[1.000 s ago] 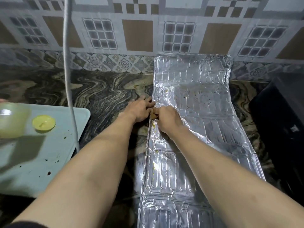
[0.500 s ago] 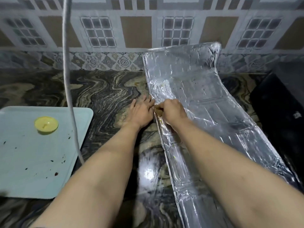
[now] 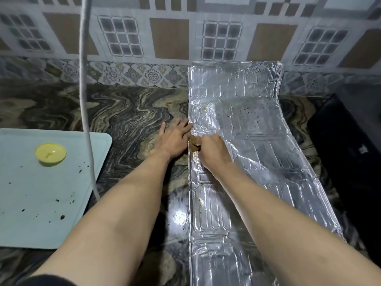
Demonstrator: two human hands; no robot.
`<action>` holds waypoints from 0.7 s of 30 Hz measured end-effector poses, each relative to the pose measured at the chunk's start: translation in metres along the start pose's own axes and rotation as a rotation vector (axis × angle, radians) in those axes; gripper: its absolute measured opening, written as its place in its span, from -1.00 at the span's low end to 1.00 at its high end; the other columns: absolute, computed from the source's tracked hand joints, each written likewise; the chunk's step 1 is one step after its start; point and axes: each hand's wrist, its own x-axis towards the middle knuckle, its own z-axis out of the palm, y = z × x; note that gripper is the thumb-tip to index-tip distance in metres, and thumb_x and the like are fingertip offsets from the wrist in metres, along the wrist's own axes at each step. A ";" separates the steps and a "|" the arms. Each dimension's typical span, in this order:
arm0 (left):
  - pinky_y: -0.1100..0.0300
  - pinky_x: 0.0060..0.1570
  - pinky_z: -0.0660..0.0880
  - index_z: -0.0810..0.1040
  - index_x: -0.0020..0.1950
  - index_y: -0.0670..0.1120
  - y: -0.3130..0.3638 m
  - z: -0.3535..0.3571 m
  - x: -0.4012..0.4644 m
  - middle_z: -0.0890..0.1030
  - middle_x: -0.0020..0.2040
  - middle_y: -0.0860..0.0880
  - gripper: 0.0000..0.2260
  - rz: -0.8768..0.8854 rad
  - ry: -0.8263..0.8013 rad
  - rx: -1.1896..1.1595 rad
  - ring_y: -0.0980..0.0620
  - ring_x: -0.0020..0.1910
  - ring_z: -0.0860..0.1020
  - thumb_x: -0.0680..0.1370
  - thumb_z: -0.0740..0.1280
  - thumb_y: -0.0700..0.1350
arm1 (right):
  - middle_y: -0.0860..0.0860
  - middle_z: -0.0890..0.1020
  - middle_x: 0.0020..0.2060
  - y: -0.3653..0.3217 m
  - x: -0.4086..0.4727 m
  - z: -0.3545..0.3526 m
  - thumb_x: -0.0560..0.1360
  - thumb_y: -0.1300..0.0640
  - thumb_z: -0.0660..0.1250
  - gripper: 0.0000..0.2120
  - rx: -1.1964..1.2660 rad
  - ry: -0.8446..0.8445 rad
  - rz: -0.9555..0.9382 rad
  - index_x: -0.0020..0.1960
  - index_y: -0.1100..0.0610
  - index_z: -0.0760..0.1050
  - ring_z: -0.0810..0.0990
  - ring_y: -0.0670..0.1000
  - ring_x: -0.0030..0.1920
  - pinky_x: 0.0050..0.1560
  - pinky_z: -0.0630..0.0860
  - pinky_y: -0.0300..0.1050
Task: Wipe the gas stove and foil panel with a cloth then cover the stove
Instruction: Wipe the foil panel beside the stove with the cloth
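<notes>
Marbled worktop (image 3: 123, 116) carries thin, crease-prone foil panel (image 3: 247, 162), steadied by flat left hand (image 3: 175, 139) while cloth (image 3: 193, 143) is clenched in right hand (image 3: 212, 150).

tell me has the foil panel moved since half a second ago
Yes. The foil panel has swung back: its far end again lies square to the wall tiles.

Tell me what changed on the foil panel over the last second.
The foil panel was tilted up off the counter half a second ago; it now lies flat again, its far end against the tiled wall. The right hand still grips the brown cloth at the panel's left edge, and the left hand still rests flat on the counter beside it. The tray and the yellow lid are unmoved.
</notes>
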 end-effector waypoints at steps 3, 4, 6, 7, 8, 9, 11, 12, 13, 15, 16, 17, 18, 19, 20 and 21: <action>-0.15 0.52 -0.15 0.25 0.53 0.11 0.001 0.003 -0.001 0.17 0.57 0.11 -0.60 0.006 0.037 0.037 0.08 0.57 0.02 0.68 0.05 0.04 | 0.11 0.61 -0.28 0.002 -0.022 0.005 0.37 0.42 0.20 -0.62 -0.013 -0.005 -0.063 -0.09 0.05 0.65 0.59 0.19 -0.15 -0.14 0.41 -0.09; -0.16 0.52 -0.14 0.25 0.53 0.10 0.001 0.003 -0.002 0.18 0.57 0.11 -0.61 0.006 0.041 0.050 0.07 0.57 0.03 0.68 0.04 0.04 | 0.10 0.65 -0.25 0.002 -0.030 0.008 0.36 0.43 0.21 -0.63 -0.021 -0.015 -0.086 -0.11 0.05 0.65 0.60 0.17 -0.16 -0.12 0.44 -0.11; -0.17 0.51 -0.13 0.26 0.53 0.09 0.004 0.003 -0.002 0.17 0.57 0.10 -0.61 -0.004 0.043 0.064 0.06 0.57 0.05 0.68 0.05 0.03 | 0.10 0.67 -0.20 0.002 -0.045 0.013 0.33 0.43 0.23 -0.68 -0.013 -0.037 -0.134 -0.19 0.07 0.63 0.61 0.17 -0.16 -0.04 0.52 -0.09; -0.18 0.51 -0.12 0.26 0.53 0.09 0.006 0.003 -0.003 0.17 0.57 0.10 -0.61 -0.013 0.044 0.073 0.05 0.57 0.05 0.68 0.05 0.02 | 0.10 0.68 -0.20 0.002 -0.053 0.016 0.32 0.42 0.23 -0.69 0.000 -0.048 -0.154 -0.23 0.06 0.61 0.62 0.17 -0.17 -0.03 0.54 -0.06; -0.20 0.51 -0.12 0.26 0.53 0.10 0.009 0.002 -0.003 0.17 0.57 0.10 -0.61 -0.023 0.047 0.083 0.05 0.57 0.06 0.68 0.04 0.02 | 0.10 0.68 -0.19 0.001 -0.062 0.016 0.31 0.42 0.24 -0.69 0.011 -0.059 -0.166 -0.23 0.06 0.61 0.62 0.17 -0.17 -0.04 0.54 -0.04; -0.21 0.50 -0.13 0.25 0.53 0.10 0.010 0.001 -0.003 0.16 0.57 0.10 -0.61 -0.035 0.044 0.089 0.05 0.57 0.05 0.68 0.04 0.02 | 0.09 0.69 -0.16 0.001 -0.069 0.018 0.30 0.42 0.24 -0.68 0.025 -0.071 -0.176 -0.21 0.06 0.62 0.63 0.15 -0.15 -0.03 0.54 -0.04; -0.23 0.48 -0.15 0.24 0.54 0.11 0.013 -0.001 -0.004 0.14 0.58 0.12 -0.60 -0.061 0.022 0.075 0.06 0.57 0.03 0.68 0.03 0.02 | 0.03 0.70 -0.06 0.002 -0.087 0.020 0.27 0.45 0.22 -0.66 0.059 -0.080 -0.190 -0.22 0.07 0.62 0.64 0.08 -0.07 0.00 0.52 -0.13; -0.24 0.48 -0.16 0.23 0.54 0.11 0.015 -0.001 -0.004 0.13 0.58 0.12 -0.60 -0.071 0.008 0.066 0.06 0.57 0.02 0.68 0.03 0.02 | 0.00 0.70 -0.02 0.002 -0.096 0.021 0.27 0.45 0.22 -0.67 0.069 -0.078 -0.188 -0.20 0.10 0.63 0.63 0.04 -0.03 -0.02 0.50 -0.19; -0.25 0.48 -0.17 0.22 0.54 0.11 0.017 -0.002 -0.005 0.12 0.58 0.13 -0.60 -0.080 -0.003 0.063 0.06 0.57 0.01 0.68 0.03 0.02 | -0.02 0.68 -0.01 0.001 -0.106 0.019 0.28 0.45 0.24 -0.69 0.070 -0.075 -0.194 -0.19 0.13 0.63 0.61 0.03 -0.01 -0.04 0.46 -0.22; -0.27 0.48 -0.17 0.20 0.55 0.11 0.018 -0.004 -0.005 0.10 0.59 0.13 -0.59 -0.095 -0.026 0.061 0.06 0.58 -0.01 0.68 0.02 0.02 | -0.01 0.62 -0.08 0.000 -0.125 0.018 0.31 0.42 0.24 -0.72 0.079 -0.103 -0.211 -0.15 0.15 0.62 0.54 0.01 -0.04 -0.03 0.41 -0.19; -0.28 0.48 -0.17 0.19 0.55 0.11 0.019 -0.005 -0.006 0.09 0.59 0.13 -0.59 -0.098 -0.038 0.060 0.06 0.58 -0.02 0.69 0.02 0.02 | -0.01 0.60 -0.10 0.000 -0.136 0.017 0.31 0.42 0.23 -0.71 0.100 -0.117 -0.215 -0.13 0.15 0.63 0.51 0.00 -0.04 0.01 0.38 -0.24; -0.29 0.47 -0.17 0.17 0.56 0.11 0.019 -0.007 -0.004 0.07 0.59 0.12 -0.59 -0.100 -0.048 0.061 0.06 0.58 -0.03 0.69 0.01 0.02 | 0.00 0.61 -0.08 0.000 -0.144 0.017 0.31 0.42 0.22 -0.68 0.121 -0.125 -0.220 -0.10 0.15 0.63 0.52 0.01 -0.01 0.03 0.32 -0.31; -0.31 0.47 -0.17 0.16 0.56 0.10 0.020 -0.008 -0.005 0.06 0.59 0.12 -0.59 -0.102 -0.064 0.063 0.05 0.58 -0.04 0.69 0.01 0.01 | 0.03 0.61 -0.02 0.001 -0.153 0.017 0.33 0.41 0.22 -0.67 0.130 -0.134 -0.223 -0.05 0.15 0.63 0.52 0.04 0.06 0.09 0.31 -0.31; -0.32 0.46 -0.17 0.16 0.56 0.10 0.021 -0.009 -0.004 0.05 0.60 0.12 -0.59 -0.104 -0.074 0.067 0.04 0.58 -0.05 0.69 0.01 0.00 | 0.05 0.60 0.04 0.001 -0.161 0.017 0.37 0.39 0.24 -0.68 0.117 -0.144 -0.231 0.01 0.14 0.62 0.50 0.07 0.12 0.15 0.35 -0.19; -0.34 0.45 -0.17 0.15 0.57 0.10 0.022 -0.010 -0.005 0.05 0.60 0.11 -0.59 -0.104 -0.084 0.073 0.04 0.58 -0.05 0.69 0.01 -0.01 | 0.06 0.59 0.07 0.001 -0.170 0.019 0.39 0.37 0.26 -0.70 0.104 -0.163 -0.230 0.03 0.13 0.62 0.48 0.09 0.14 0.19 0.39 -0.08; -0.35 0.44 -0.17 0.15 0.57 0.10 0.022 -0.010 -0.004 0.05 0.60 0.11 -0.59 -0.105 -0.087 0.078 0.03 0.58 -0.05 0.69 0.01 -0.01 | 0.04 0.59 0.07 0.002 -0.179 0.020 0.40 0.36 0.27 -0.71 0.101 -0.169 -0.232 0.03 0.11 0.62 0.47 0.07 0.14 0.20 0.39 -0.04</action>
